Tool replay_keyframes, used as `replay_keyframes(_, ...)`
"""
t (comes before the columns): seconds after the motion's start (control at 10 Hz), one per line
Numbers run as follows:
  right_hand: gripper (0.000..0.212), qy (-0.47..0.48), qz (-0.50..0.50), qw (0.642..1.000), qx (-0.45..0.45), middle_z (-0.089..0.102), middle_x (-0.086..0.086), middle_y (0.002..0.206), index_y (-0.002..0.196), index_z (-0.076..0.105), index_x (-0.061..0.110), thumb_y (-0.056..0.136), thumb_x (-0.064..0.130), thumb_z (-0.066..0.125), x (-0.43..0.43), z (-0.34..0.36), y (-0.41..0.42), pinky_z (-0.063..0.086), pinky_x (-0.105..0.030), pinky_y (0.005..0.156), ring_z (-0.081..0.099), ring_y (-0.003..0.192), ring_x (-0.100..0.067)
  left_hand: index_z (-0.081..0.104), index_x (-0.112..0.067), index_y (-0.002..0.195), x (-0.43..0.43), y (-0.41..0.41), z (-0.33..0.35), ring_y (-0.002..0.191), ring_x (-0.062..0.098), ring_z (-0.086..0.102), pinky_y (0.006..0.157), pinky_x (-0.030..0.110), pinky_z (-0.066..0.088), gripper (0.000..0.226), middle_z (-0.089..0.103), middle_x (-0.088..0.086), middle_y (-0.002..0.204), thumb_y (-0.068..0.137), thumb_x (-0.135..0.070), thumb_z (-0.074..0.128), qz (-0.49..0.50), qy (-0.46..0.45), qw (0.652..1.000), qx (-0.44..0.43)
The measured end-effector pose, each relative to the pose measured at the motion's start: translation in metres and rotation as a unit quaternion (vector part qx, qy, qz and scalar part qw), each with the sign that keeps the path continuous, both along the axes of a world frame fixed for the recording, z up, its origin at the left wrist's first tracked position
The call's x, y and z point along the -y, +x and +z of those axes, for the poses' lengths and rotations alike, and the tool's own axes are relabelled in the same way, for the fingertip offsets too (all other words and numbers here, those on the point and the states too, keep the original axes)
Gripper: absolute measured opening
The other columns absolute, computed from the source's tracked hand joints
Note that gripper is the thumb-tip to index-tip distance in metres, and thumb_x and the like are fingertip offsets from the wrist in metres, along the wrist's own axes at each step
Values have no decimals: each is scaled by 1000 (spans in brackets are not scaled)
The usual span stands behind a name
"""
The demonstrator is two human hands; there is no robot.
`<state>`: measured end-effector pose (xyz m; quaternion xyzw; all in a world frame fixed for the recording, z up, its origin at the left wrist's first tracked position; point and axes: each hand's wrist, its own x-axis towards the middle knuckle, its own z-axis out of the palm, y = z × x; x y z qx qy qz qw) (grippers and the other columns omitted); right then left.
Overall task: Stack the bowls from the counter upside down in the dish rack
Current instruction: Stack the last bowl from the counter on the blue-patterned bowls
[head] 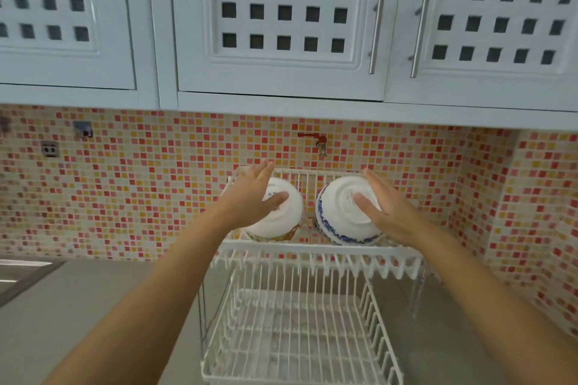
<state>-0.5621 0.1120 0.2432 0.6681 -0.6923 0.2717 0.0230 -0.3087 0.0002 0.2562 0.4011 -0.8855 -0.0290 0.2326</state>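
Two white bowls sit upside down on the upper tier of a white wire dish rack [316, 248]. The left bowl [281, 222] has an orange and green pattern near its rim. The right bowl [339, 216] has a blue pattern. My left hand [255, 197] grips the left bowl from its left side, thumb across the base. My right hand [386, 208] grips the right bowl from its right side, thumb on the base. The rack's lower tier [297, 337] holds nothing.
The rack stands on a grey counter [78, 306] against a red, orange and cream mosaic wall. A red tap [317, 141] juts from the wall just above the rack. White cabinets hang overhead. A sink edge [22, 275] shows at far left.
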Motion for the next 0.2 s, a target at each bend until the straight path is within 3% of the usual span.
replay_keyframes(0.1, 67, -12, -33, 999, -17, 10, -2, 161, 152, 13, 12, 98, 49, 24, -13, -7, 41, 8, -35, 121, 8, 148, -15, 12, -11, 151, -34, 12, -6, 148, 20, 10, 120, 37, 11, 58, 9, 4, 161, 101, -37, 27, -18, -22, 1000, -7)
replay_keyframes(0.2, 65, -13, -66, 998, -18, 10, -5, 161, 152, 13, 10, 100, 47, 22, -20, -12, 67, 6, -38, 122, 8, 149, -17, 12, -8, 151, -51, 23, -12, 148, 21, 11, 120, 37, 10, 57, 10, 8, 160, 101, -36, 23, -8, -29, 1000, 7)
